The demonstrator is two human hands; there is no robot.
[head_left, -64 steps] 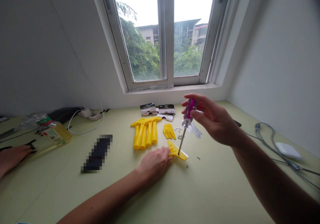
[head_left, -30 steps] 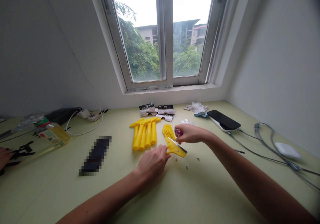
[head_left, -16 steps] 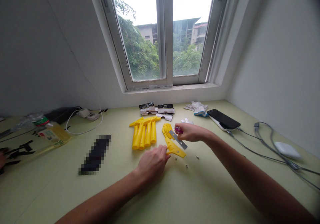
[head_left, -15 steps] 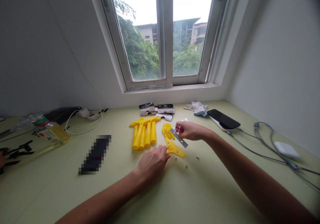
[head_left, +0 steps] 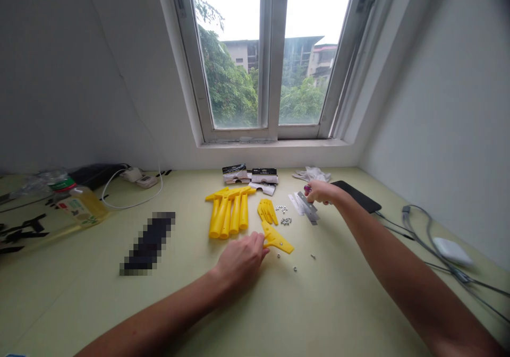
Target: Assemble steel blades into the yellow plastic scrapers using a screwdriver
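Observation:
My left hand [head_left: 242, 256] is closed around the handle of a yellow plastic scraper [head_left: 279, 238], whose flared head points right with a small screw or nut in it. Most of its handle is hidden by my fingers. Farther off to the right, my right hand [head_left: 319, 192] pinches a flat grey metal blade [head_left: 307, 208] by its far end. That blade hangs tilted over or against other blades [head_left: 295, 204] lying on the table; I cannot tell whether they touch. Two small nuts [head_left: 295, 269] and a screw [head_left: 313, 256] lie right of the scraper.
Yellow scraper handles [head_left: 228, 216] lie in a row, beside flat yellow parts [head_left: 266, 211]. Small piles of nuts [head_left: 281, 209] and screws [head_left: 286, 221] sit near the blades. Behind are black-and-white boxes [head_left: 264, 175], gloves [head_left: 313, 174] and a black phone [head_left: 358, 195]; cables [head_left: 430, 229] run right.
My right hand has moved right and away with the blade, from above the scraper to the other blades. The nut and screw piles have come into sight. My left hand still holds the scraper.

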